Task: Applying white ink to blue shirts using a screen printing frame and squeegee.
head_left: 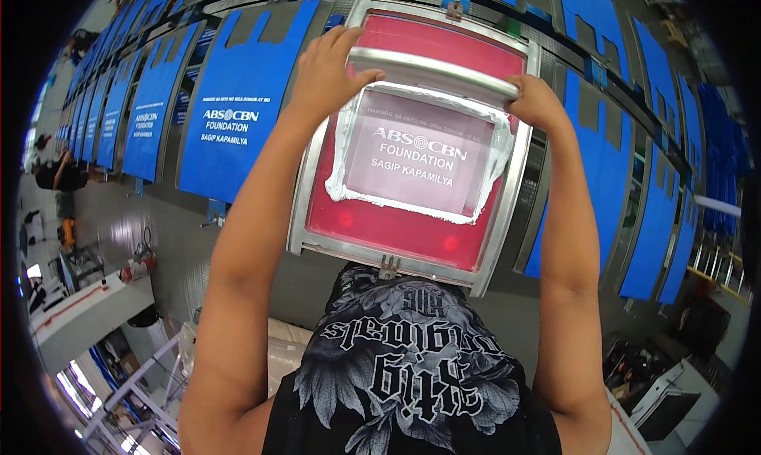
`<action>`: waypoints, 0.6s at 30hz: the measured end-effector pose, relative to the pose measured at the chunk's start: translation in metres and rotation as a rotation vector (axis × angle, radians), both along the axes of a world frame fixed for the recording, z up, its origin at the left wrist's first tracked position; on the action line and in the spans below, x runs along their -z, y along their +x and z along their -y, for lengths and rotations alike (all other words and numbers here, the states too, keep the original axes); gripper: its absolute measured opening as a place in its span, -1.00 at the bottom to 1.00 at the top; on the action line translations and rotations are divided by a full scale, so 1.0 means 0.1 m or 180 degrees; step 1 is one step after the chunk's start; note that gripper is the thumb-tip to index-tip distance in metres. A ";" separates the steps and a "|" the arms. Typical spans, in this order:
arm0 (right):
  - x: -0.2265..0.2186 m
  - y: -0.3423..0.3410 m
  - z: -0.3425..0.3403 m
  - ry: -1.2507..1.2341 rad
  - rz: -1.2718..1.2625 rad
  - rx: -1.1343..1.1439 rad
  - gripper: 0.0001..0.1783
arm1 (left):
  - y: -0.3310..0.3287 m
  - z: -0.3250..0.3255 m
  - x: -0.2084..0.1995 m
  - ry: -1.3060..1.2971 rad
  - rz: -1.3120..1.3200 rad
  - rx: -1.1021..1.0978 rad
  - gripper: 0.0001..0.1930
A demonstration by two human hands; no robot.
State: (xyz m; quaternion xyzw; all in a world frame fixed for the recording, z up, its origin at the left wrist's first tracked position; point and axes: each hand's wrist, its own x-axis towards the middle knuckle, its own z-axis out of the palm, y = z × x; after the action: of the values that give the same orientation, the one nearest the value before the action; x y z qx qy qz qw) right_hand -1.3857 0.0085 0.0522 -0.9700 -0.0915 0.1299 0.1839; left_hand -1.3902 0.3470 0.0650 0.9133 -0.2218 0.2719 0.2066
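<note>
Fingers (526,98) at both metal bar (436,67) ends

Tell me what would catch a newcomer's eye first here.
Most striking is the bright red screen in its metal frame at centre, with thick white paste ringing a pale lettered window. Across its upper part lies a silver bar, the left hand and right hand at its ends. Then come the vivid blue bag-shaped pieces lined up on both sides.

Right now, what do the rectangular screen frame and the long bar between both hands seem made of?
Silver rectangular screen frame: probably metal, perhaps aluminium; dull sheen, straight hard edges.
Long pale bar: smooth, with bright highlight; metal or plastic, cannot tell.
</note>
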 end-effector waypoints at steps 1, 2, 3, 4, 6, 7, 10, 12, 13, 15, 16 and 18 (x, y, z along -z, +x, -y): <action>0.00 0.02 -0.02 0.0142 0.0002 0.0055 -0.55 | -0.31 -0.11 0.01 0.0041 -0.0190 0.0022 -0.45; 0.00 0.05 -0.01 0.0264 -0.0002 0.0132 -0.51 | -0.65 -0.19 0.09 0.0059 -0.0384 0.0065 -0.45; 0.06 0.06 0.01 0.0164 -0.0037 0.0101 -0.50 | -1.06 -0.20 0.18 -0.0080 -0.1641 0.0069 -0.54; 0.16 0.13 0.11 0.0014 -0.0245 0.0093 -0.51 | -1.42 -0.09 0.04 -0.0176 -0.3322 0.0102 -0.60; 0.50 0.12 0.15 -0.0237 0.0060 -0.0036 -0.50 | -2.24 -0.37 0.75 0.0093 -0.4375 0.1064 -0.57; 0.50 0.13 0.15 -0.0235 -0.0154 -0.0105 -0.46 | -2.53 -0.29 0.84 0.0442 -0.5195 0.0892 -0.52; 0.28 0.18 -0.11 -0.0022 -0.0301 -0.0236 -0.47 | -3.37 -0.16 1.69 -0.2348 -0.5330 0.0406 -0.46; 0.30 0.20 -0.20 -0.0178 -0.0084 -0.0261 -0.47 | -3.25 0.02 1.77 -0.3016 -0.5883 0.0566 -0.53; 0.30 0.22 -0.26 -0.0312 0.0122 -0.0309 -0.46 | -3.21 0.04 1.78 -0.2721 -0.5873 0.0702 -0.56; 0.31 0.24 -0.38 -0.0359 0.0176 -0.0184 -0.46 | -3.14 0.02 1.71 -0.2314 -0.5763 0.0934 -0.59; 0.33 0.18 -0.47 -0.0383 0.0202 -0.0080 -0.46 | -3.13 -0.02 1.60 -0.2267 -0.5787 0.0990 -0.59; 0.30 0.00 -0.61 -0.0410 0.0030 0.0036 -0.45 | -3.12 -0.08 1.38 -0.2540 -0.5549 0.0989 -0.57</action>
State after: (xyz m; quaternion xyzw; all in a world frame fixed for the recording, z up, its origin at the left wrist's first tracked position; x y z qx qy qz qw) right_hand -1.3852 0.0694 0.0225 -0.9809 -0.0784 0.1299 0.1215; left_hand -1.7026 0.3551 -0.0727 0.6175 -0.0006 -0.4754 0.6267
